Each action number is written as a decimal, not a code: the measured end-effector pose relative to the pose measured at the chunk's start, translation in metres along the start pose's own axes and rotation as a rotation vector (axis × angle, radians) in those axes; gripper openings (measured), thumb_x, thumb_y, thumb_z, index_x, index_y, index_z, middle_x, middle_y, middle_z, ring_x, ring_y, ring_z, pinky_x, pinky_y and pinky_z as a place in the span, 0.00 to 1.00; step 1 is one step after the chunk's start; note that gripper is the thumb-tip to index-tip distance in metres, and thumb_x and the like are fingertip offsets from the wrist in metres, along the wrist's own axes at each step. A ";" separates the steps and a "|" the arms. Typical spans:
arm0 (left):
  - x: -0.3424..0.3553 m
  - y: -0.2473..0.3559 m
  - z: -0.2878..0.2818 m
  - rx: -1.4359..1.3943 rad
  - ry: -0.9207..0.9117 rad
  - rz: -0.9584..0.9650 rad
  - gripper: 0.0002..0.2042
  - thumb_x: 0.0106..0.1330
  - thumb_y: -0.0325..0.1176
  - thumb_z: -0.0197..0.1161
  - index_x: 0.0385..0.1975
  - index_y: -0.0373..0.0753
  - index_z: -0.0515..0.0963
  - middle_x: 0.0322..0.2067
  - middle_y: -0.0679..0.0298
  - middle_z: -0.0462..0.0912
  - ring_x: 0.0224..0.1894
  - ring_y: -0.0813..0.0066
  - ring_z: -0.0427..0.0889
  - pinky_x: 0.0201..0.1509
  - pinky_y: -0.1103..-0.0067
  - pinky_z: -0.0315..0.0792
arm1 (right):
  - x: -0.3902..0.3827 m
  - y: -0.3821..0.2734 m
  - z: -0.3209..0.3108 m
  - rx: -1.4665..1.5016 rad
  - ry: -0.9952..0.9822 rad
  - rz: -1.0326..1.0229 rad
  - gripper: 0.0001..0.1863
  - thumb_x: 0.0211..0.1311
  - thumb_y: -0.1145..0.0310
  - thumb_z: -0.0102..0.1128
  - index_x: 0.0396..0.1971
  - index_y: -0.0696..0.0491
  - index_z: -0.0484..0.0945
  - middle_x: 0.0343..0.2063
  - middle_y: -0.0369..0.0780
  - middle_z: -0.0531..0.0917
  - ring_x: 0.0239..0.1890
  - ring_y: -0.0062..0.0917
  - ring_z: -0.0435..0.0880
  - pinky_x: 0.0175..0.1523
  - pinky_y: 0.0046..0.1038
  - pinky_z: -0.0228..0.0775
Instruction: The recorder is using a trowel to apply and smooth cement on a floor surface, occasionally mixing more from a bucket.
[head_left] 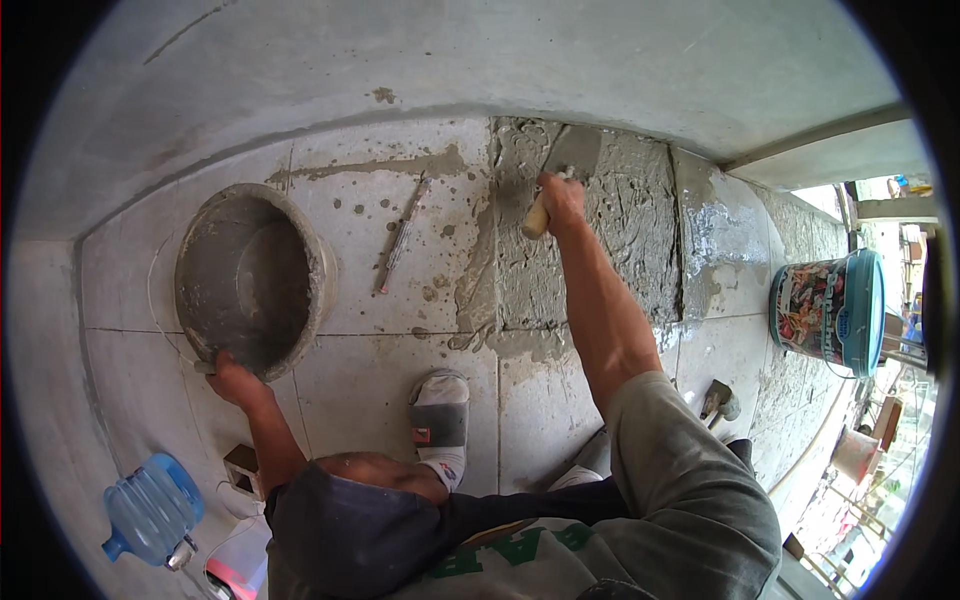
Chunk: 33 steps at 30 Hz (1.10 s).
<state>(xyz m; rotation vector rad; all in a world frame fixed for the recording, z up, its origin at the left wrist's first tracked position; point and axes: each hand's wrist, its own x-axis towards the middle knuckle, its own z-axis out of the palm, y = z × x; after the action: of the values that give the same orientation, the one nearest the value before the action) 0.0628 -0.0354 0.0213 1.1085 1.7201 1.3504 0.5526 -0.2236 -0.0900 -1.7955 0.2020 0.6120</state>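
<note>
My right hand (560, 200) grips the wooden handle of a steel trowel (575, 150), whose blade lies on a patch of wet grey mortar (610, 260) against the wall. On the left, my left hand (234, 380) holds the plastic bucket (320, 265) low on its near side, by the wire handle; grey, wet residue coats its inside. A slim pale stick (405, 235) with markings lies on the spattered tiles (390, 365) between bucket and mortar. A smeared tile (720, 230) adjoins the mortar patch on the right.
Walls (450, 60) bound the far and left sides. A teal-lidded bucket (825, 313) stands at right; a metal tool (722, 400) lies below it. A blue water jug (150, 510) lies lower left. Open scaffolding (880, 480) shows beyond the right edge. My sandalled foot (438, 430) is below.
</note>
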 end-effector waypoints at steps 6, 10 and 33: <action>0.001 -0.001 0.000 -0.003 0.004 -0.010 0.23 0.53 0.32 0.54 0.48 0.22 0.71 0.45 0.50 0.76 0.44 0.60 0.77 0.50 0.69 0.70 | -0.008 0.003 0.029 -0.073 -0.061 -0.010 0.22 0.45 0.64 0.60 0.32 0.71 0.76 0.30 0.50 0.81 0.30 0.37 0.80 0.39 0.35 0.71; 0.007 0.002 -0.009 0.027 0.014 -0.059 0.24 0.53 0.31 0.55 0.50 0.23 0.70 0.46 0.50 0.76 0.45 0.59 0.77 0.51 0.69 0.70 | -0.032 -0.014 0.026 -0.076 -0.265 0.034 0.20 0.49 0.68 0.61 0.38 0.68 0.73 0.26 0.46 0.77 0.23 0.34 0.79 0.25 0.35 0.72; 0.000 0.005 -0.001 -0.011 0.043 -0.044 0.23 0.52 0.31 0.54 0.49 0.24 0.71 0.45 0.52 0.76 0.44 0.59 0.77 0.52 0.69 0.70 | -0.021 -0.007 0.008 0.040 -0.526 0.132 0.15 0.47 0.70 0.61 0.34 0.62 0.72 0.20 0.42 0.76 0.18 0.30 0.77 0.19 0.32 0.71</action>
<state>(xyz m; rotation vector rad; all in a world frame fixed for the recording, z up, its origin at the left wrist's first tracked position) 0.0632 -0.0353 0.0262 1.0369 1.7559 1.3637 0.5353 -0.2178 -0.0753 -1.5307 -0.0279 1.1404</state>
